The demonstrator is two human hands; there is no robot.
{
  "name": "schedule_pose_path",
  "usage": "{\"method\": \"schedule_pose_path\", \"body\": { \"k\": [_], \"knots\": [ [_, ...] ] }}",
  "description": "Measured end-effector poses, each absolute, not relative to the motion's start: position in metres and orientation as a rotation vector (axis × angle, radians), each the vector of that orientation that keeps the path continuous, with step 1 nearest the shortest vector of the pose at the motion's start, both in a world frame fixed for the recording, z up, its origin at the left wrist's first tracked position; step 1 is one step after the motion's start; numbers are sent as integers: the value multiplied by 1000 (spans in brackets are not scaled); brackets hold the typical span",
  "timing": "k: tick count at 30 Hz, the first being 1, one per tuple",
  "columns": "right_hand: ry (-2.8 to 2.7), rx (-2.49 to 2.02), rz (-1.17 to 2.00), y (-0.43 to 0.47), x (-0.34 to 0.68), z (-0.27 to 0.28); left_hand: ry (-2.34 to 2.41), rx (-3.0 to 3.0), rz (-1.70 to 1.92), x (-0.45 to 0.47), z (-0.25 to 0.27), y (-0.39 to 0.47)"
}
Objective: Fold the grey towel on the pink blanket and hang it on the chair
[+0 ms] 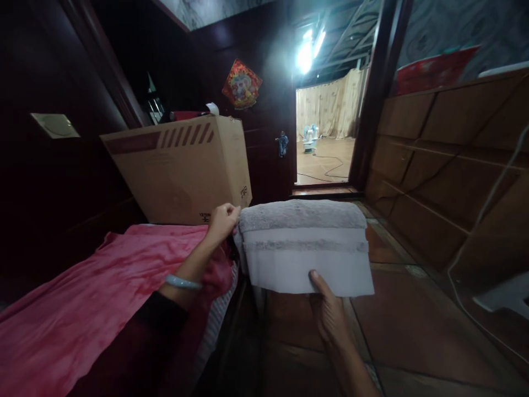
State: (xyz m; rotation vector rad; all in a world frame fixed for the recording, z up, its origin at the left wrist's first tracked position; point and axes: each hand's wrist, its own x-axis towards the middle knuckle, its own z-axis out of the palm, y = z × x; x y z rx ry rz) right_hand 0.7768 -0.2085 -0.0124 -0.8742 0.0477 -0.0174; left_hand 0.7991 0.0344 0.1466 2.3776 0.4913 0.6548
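In front of me is a flat white sheet (281,273) with a grey plush band along its far edge and a thinner grey strip across its middle. My right hand (328,309) grips the sheet's near edge, its thumb lying on top and its fingers hidden underneath. At the far left corner of the sheet, my left hand (223,221) is closed in a pinch; what lies between its fingertips is too small to make out. A pale bracelet (183,283) circles my left wrist.
A pink blanket (136,264) covers a surface on my left, with a large cardboard box (185,171) behind it. Wooden drawers (430,198) line the right side, where a white cable (487,204) hangs. Ahead, an open doorway shows a fan (309,138) on the floor.
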Motion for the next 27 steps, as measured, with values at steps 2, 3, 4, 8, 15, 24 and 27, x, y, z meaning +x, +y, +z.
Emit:
{"method": "schedule_pose_path", "body": {
  "k": [2,3,4,8,15,24,27],
  "knots": [
    [57,-830,-4,-211,776,-7,554,2262,483,786,141,32],
    [62,-817,5,-212,775,-5,579,2217,444,783,139,29],
    [64,-810,16,-213,774,-3,598,2183,424,781,138,26],
    [28,-839,67,-219,773,1,609,2013,343,781,137,15],
    [17,-807,104,-220,772,12,552,1726,362,782,144,6],
    [-113,-547,10,-276,790,6,611,1776,313,790,160,-1],
    [-187,-742,10,-302,815,-1,602,1757,309,791,159,2]
  ]
}}
